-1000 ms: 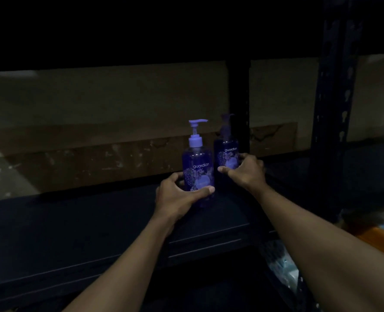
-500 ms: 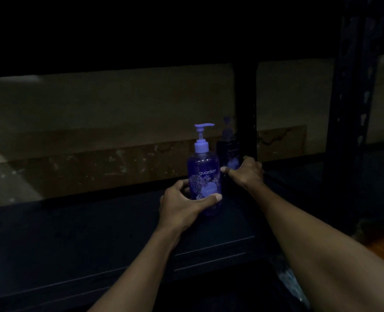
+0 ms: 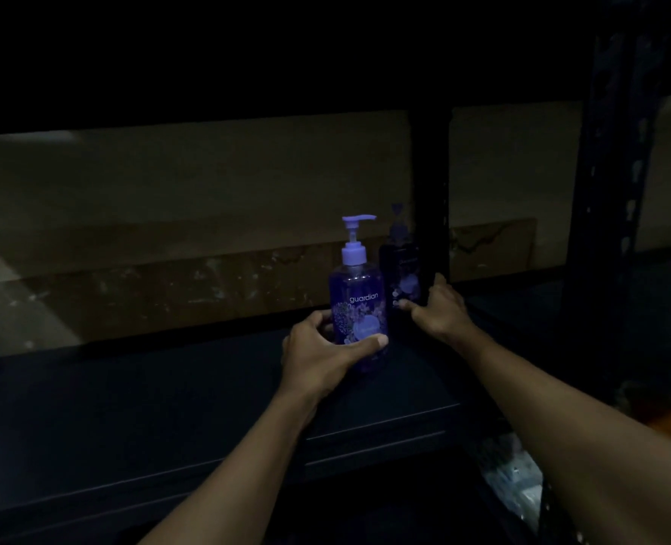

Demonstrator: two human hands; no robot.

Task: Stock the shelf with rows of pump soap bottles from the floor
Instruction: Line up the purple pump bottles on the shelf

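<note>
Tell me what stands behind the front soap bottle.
A second pump bottle stands behind it to the right, beside a shelf post. The right hand covers its base; the front bottle hides its left edge.

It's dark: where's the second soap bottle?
Head view: the darker bottle stands on the shelf, right of and behind the lit bottle, beside the black post.

Right hand (image 3: pixel 440 308): a second ago its fingers curled round the rear bottle (image 3: pixel 402 269); now they have let go and spread, the thumb reaching toward the bottle's lower label and the forefinger raised beside the rear post (image 3: pixel 430 190). Whether the thumb tip touches cannot be told. Rear bottle: moved deeper toward the back edge of the shelf (image 3: pixel 169 407), now in shadow against the post and further behind the front bottle (image 3: pixel 359 304).
</note>
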